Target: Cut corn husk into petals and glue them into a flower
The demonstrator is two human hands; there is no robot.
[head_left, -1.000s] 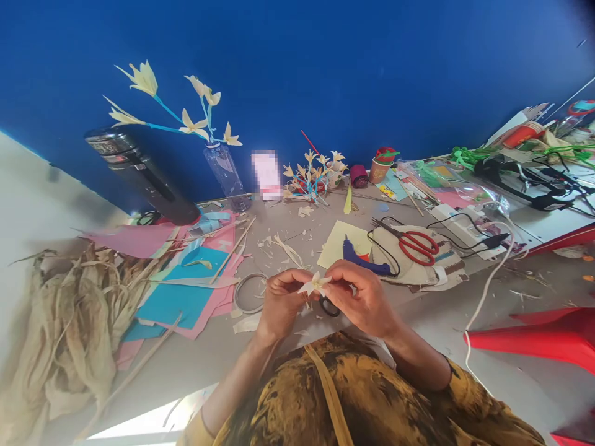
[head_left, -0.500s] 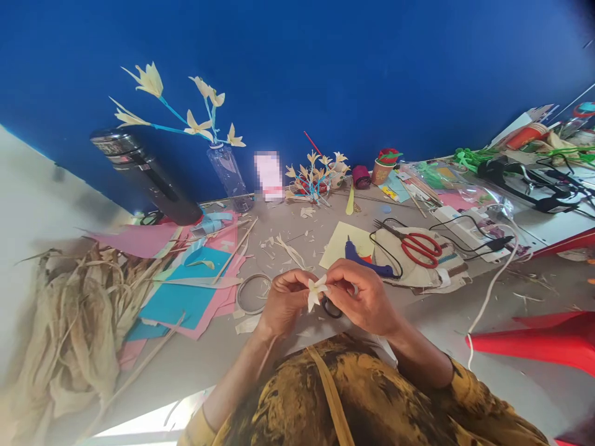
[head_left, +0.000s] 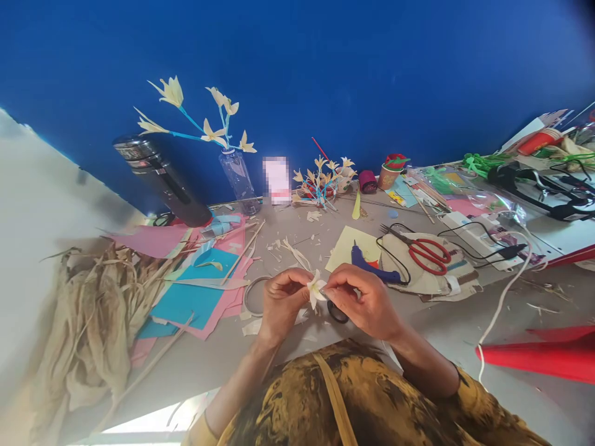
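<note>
My left hand and my right hand meet over the grey table, just in front of my chest. Both pinch a small cream husk flower between their fingertips. The flower's pointed petals fan out between the two hands. A black ring-shaped thing lies on the table under my right hand. A blue glue gun rests on a pale yellow sheet just beyond my right hand.
Dried corn husks pile at the left. Blue and pink paper sheets lie left of my hands. Red-handled scissors, a power strip and cables sit right. A bottle of husk flowers and a black flask stand by the blue wall.
The flower has been turned between my fingers, from lying flat to standing more upright. The view has shifted slightly to the left and up; both hands stay together.
</note>
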